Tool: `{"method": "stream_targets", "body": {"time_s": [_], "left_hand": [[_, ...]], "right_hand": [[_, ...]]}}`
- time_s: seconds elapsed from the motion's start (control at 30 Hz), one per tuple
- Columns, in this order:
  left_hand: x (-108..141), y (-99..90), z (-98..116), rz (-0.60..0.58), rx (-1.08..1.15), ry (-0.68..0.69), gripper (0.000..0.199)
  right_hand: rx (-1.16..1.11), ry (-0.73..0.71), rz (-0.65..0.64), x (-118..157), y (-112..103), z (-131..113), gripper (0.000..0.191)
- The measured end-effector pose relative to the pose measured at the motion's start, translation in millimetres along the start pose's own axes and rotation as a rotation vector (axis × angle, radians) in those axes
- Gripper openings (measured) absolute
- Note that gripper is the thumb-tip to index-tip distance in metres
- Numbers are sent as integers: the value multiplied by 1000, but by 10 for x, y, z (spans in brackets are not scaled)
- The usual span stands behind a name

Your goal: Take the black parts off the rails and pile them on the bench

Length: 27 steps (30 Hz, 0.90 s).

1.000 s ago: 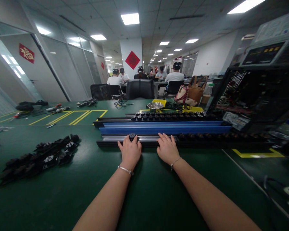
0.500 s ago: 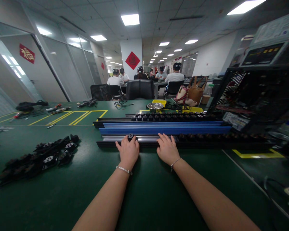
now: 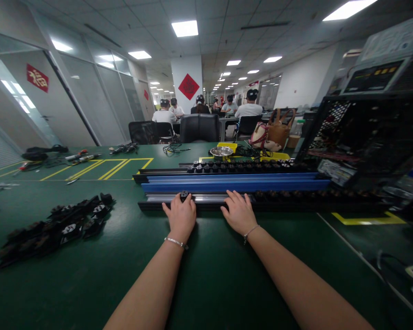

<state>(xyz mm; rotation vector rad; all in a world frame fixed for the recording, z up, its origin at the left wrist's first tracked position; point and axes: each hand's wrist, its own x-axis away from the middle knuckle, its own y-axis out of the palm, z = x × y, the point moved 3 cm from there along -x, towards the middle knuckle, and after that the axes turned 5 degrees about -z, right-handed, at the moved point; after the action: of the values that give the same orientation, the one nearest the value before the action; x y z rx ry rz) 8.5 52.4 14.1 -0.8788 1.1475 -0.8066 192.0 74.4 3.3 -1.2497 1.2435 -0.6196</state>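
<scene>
My left hand has its fingers closed around a small black piece on the near rail, toward the rail's left end. Farther right, my right hand rests on the same rail with its fingers spread, holding nothing. Several black pieces sit in a row on the rail's right part. Just behind lies a blue rail, and beyond it a dark rail with another row of black pieces.
A pile of black parts lies on the green table at left. At right stands an open computer case. A metal dish and yellow trays are behind the rails. Several people sit farther back.
My left hand has shifted slightly left along the near rail, and the small black piece has moved with it. My right hand stays in nearly the same place.
</scene>
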Motion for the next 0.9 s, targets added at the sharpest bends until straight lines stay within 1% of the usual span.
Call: {"method": "stream_targets", "body": {"time_s": [0.37,0.63,0.9], "left_hand": [[-51,14,-64,17,-7,-6,37],[-56,20,-78,15,-15,-4,38],[-59,13,-94,17,-23,9,38]], "right_hand": [[16,-2,26,-28,68,79,24],[-78,-29,69,-71,55,123,18],[-125,-29,95,-86,67,138,17]]}}
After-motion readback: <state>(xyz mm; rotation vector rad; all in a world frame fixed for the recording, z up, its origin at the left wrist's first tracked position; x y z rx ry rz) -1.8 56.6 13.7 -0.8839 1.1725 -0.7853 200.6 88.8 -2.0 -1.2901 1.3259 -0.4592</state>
